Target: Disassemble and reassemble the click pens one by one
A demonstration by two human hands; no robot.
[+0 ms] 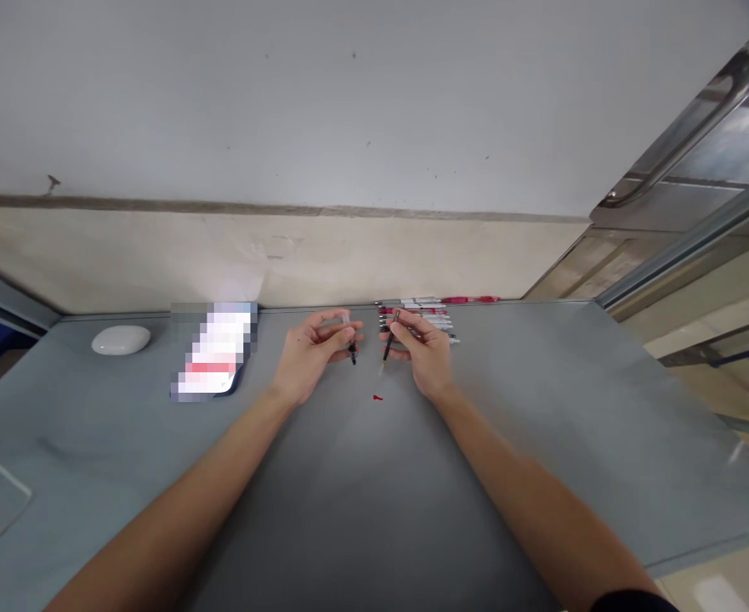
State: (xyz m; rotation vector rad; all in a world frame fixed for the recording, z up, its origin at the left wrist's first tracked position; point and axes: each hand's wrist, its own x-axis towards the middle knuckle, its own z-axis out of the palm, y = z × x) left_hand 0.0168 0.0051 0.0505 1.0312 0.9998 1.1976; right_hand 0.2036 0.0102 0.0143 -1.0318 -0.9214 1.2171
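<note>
My left hand [314,353] pinches a short pen part [352,350], clear at its upper end and black at its lower end. In my right hand [426,348] is a slim black pen piece [388,344], tilted, with a pale, thin tip pointing down toward the table. The two pieces are apart. On the table just below them lies a small red piece [377,398], too small to name surely. Behind my right hand, a row of several pens [438,313] in red, white and black lies side by side, partly hidden by the fingers.
A phone [218,353] with a lit, blurred screen lies left on the grey table [348,510]. Beyond it is a white rounded object [121,340], and a white cable [4,476] rests at the left edge. A wall [348,255] rises behind the table.
</note>
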